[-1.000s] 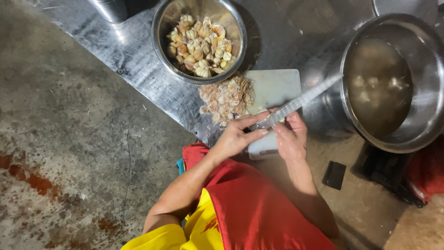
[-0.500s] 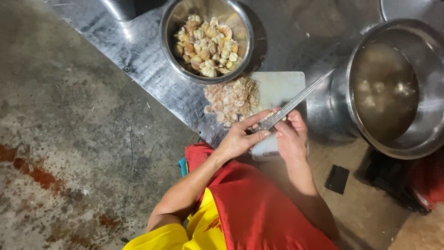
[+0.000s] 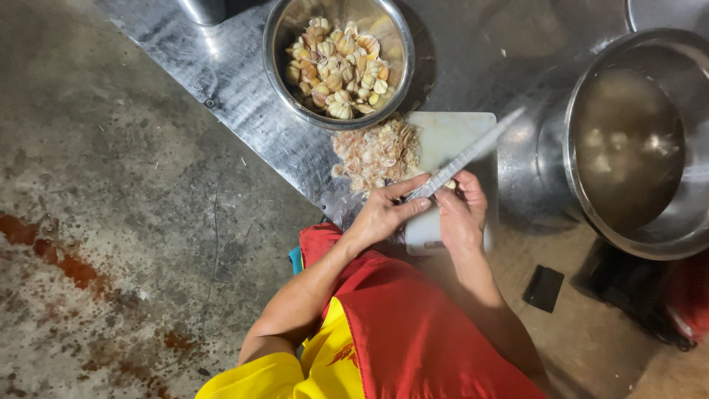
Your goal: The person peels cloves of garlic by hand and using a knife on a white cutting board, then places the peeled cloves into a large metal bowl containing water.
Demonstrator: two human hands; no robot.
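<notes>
Both hands work over a white rectangular cutting board [image 3: 452,140] lying on a scuffed sheet-metal surface [image 3: 244,96]. The right hand [image 3: 461,214] has its fingers closed around the handle of a long steel-bladed knife [image 3: 465,157]; the handle itself is hidden inside the grip. The knife's long axis runs diagonally, from the hands at lower left up to the right, with the tip pointing toward the large steel pot [image 3: 642,140] at the right edge of the surface. The blade sits above the board, slightly blurred. The left hand [image 3: 384,214] is set against the base of the blade, its fingers [image 3: 413,185] extended and pinched near the steel; whether they clamp a clove cannot be told. A heap of pale papery garlic skins [image 3: 375,154] lies on the board's left end, just beside the left hand. A round steel bowl of unpeeled garlic cloves [image 3: 338,63] stands behind the heap. The large pot holds cloudy liquid with pale pieces in it. A small black flat object [image 3: 543,288] lies on the concrete floor [image 3: 111,222] below the board. The person wears a red and yellow garment [image 3: 399,340].
</notes>
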